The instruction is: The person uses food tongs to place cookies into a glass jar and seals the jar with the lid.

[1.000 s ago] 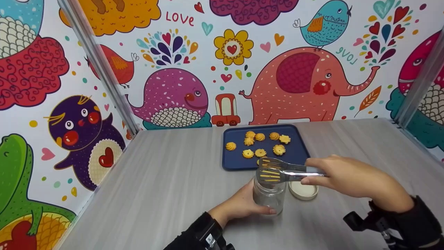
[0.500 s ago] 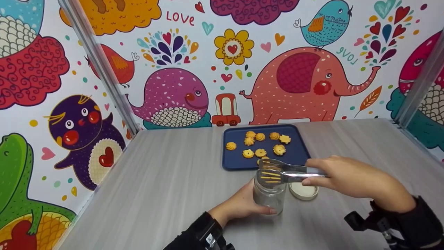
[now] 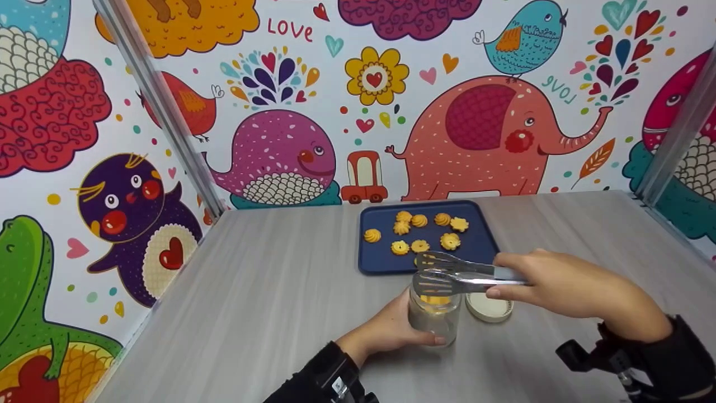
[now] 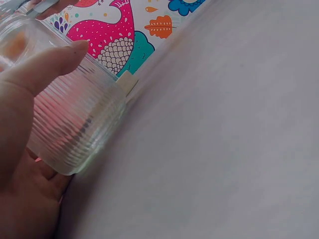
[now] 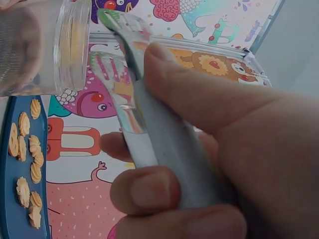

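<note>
Tongs [image 3: 447, 274] of bare metal are gripped in the right hand [image 3: 551, 282], thumb on the upper arm and fingers curled beneath, their slotted tips parted directly above the mouth of a ribbed glass jar [image 3: 434, 314]. One yellow cookie [image 3: 435, 300] sits inside the jar, near the top. The left hand [image 3: 386, 330] wraps around the jar's side, thumb and fingers curled against the glass, holding it upright on the grey bench [image 3: 268, 302]. Just right of the jar a round white lid [image 3: 492, 308] lies flat on the bench. Behind the jar a dark blue tray [image 3: 481, 246] carries several more piped cookies [image 3: 419, 232], scattered apart. On the cartoon wall [image 3: 279, 112] beyond, the word "LOVE" [image 3: 289, 29] reads in red, and again, in teal, beside the elephant. No label shows on jar or tongs.
</note>
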